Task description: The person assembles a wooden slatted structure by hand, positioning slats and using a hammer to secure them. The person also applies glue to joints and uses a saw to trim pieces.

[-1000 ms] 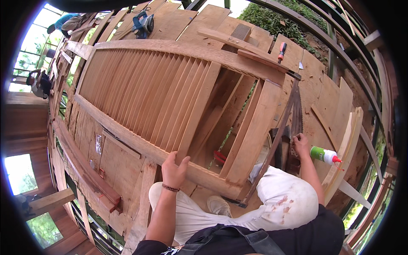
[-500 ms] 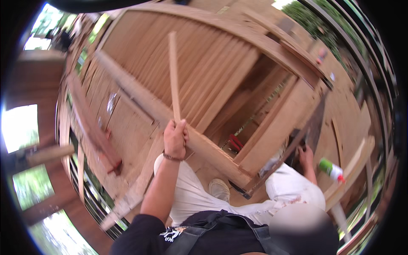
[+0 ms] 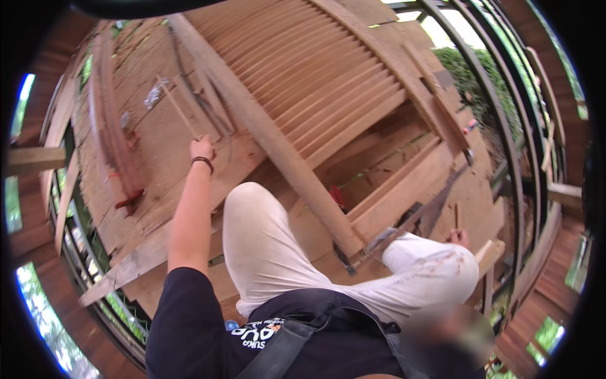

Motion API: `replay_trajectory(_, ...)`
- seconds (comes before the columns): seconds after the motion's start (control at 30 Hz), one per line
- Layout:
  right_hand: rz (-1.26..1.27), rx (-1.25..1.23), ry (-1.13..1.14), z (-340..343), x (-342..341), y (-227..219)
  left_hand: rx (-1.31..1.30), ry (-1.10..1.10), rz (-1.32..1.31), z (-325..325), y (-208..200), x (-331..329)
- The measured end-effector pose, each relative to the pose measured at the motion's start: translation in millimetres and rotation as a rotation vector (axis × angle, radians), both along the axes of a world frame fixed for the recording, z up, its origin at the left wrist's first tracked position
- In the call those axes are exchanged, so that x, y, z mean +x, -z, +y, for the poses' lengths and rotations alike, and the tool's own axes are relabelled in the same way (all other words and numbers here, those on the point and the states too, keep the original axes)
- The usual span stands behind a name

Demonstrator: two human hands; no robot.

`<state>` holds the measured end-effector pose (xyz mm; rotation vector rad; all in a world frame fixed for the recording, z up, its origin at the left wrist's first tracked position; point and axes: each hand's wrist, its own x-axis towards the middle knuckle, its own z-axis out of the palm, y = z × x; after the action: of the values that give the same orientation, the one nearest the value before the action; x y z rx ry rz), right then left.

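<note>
At the left, my left hand (image 3: pixel 202 149) is closed around the near end of a thin wooden strip (image 3: pixel 178 108), held out over the floor boards beside the frame. My right hand (image 3: pixel 459 237), partly behind my right knee, is closed on a short, light wooden piece (image 3: pixel 459 216) that points up; its kind I cannot make out. In front of me lies a large wooden louvered panel (image 3: pixel 303 69) with rows of slats in a frame (image 3: pixel 271 139). Near its close end is an opening without slats. A long dark metal bar (image 3: pixel 413 224) lies across the frame's near end.
Reddish bars with a red clamp end (image 3: pixel 130 202) lie at the left. Something red (image 3: pixel 338 197) shows inside the frame's opening. Loose boards (image 3: pixel 202 104) and crumpled clear plastic (image 3: pixel 153 95) are on the plywood floor (image 3: pixel 161 158). Dark metal railings (image 3: pixel 486 82) run along the right.
My left hand has swung left, off the frame, with the strip. My right hand now shows a short wooden piece. The view has shifted, and the green-and-white bottle is no longer visible.
</note>
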<state>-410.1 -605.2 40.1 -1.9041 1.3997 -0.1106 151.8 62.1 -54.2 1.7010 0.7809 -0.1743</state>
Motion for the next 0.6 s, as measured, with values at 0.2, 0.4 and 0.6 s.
replay_trajectory(0.2,-0.259,-0.195,-0.065,59,85,-199,-0.202,-0.001,-0.376,-76,-81,-25)
replay_trajectory(0.4,-0.528,0.121,-0.517,210,200,-249,-0.653,1.068,-0.233,-204,-194,-195)
replay_trajectory(0.6,-0.694,0.452,-0.438,259,237,-227,-0.266,1.532,-0.595,-212,-239,-234)
